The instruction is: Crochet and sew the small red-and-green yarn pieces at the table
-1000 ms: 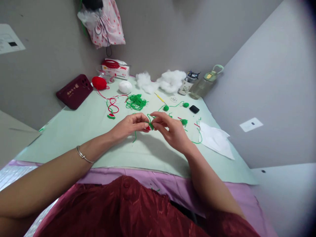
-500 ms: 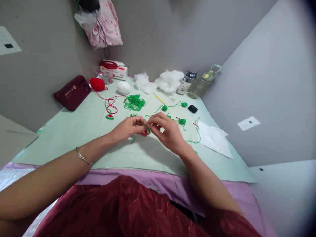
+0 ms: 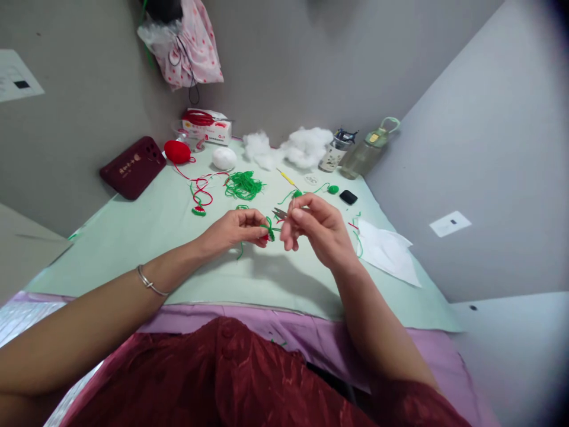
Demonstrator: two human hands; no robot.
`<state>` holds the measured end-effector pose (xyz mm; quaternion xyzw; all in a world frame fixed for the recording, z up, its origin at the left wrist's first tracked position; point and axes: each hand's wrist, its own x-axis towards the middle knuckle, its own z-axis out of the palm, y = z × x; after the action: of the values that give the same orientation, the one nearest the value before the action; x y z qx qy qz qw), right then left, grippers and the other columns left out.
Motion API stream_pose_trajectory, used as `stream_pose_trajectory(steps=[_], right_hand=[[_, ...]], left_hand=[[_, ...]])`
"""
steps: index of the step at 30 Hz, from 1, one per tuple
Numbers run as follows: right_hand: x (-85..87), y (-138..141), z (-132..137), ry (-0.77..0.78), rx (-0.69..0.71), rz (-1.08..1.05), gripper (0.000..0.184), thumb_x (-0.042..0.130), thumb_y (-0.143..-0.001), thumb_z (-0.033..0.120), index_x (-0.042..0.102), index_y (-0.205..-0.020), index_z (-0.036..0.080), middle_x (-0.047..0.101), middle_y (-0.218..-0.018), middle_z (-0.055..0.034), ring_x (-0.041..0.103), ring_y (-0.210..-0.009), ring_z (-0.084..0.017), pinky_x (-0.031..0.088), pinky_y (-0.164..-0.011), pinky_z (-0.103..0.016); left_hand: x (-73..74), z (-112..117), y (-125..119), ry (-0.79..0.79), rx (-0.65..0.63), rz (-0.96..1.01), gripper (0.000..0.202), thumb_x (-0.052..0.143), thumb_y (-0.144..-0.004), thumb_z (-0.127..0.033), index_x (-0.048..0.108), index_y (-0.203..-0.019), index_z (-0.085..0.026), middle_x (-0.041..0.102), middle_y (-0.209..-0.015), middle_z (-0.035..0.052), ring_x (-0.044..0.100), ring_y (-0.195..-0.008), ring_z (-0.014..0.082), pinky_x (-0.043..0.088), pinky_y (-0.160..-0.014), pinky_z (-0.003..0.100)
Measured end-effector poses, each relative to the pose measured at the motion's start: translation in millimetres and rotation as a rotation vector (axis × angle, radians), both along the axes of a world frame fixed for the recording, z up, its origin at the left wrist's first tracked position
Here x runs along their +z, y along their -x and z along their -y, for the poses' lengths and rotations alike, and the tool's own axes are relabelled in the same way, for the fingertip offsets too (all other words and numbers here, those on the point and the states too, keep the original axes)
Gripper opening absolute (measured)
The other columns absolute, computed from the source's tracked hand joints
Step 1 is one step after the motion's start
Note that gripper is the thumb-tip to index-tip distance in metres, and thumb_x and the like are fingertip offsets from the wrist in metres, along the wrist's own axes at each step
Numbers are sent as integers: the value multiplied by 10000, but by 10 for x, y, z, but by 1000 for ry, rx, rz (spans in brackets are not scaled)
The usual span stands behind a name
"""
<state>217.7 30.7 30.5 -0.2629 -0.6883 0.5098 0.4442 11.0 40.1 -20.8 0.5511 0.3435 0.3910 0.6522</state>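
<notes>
Pinched in my left hand [image 3: 237, 230] is a small red and green crocheted piece [image 3: 271, 232], mostly covered by the fingertips. A short strand of green yarn [image 3: 276, 229] stretches from it towards my right hand [image 3: 317, 228], whose fingers are closed on the yarn. A thin pale sliver by the right fingertips may be a needle; it is too small to tell. Scissors [image 3: 279, 213] lie just behind the right hand, their handles hidden. Another small red, white and green crocheted piece [image 3: 198, 210] rests further left on the table.
Behind the hands lie a green yarn heap [image 3: 244, 185], a red yarn ball [image 3: 178, 152], a white ball [image 3: 224, 158], white stuffing [image 3: 306, 146] and a yellow-handled hook [image 3: 288, 177]. A bottle [image 3: 367, 155] stands back right, a dark red phone [image 3: 133, 168] left, white sheets [image 3: 386, 252] right.
My right hand has drawn away to the right from the crocheted piece, leaving a green strand between the hands. The scissors now show. My left hand holds about the same place.
</notes>
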Motion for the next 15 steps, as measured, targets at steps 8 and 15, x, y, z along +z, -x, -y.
stream_pose_trajectory(steps=[8, 15], right_hand=[[153, -290, -202, -16, -290, -288, 169, 671, -876, 370, 577, -843, 233, 290, -564, 85, 374, -481, -80, 436, -506, -216], [-33, -179, -156, -358, -226, 366, 81, 628, -923, 263, 695, -922, 217, 598, -815, -15, 556, -698, -121, 452, -631, -274]], left_hand=[[2, -24, 35, -61, 6, -29, 211, 772, -775, -302, 662, -879, -155, 704, -728, 1, 674, -662, 132, 521, -702, 265], [-27, -21, 36, -101, 32, -4, 201, 776, -769, -289, 717, -914, -164, 734, -858, 31, 689, -809, 161, 515, -866, 325]])
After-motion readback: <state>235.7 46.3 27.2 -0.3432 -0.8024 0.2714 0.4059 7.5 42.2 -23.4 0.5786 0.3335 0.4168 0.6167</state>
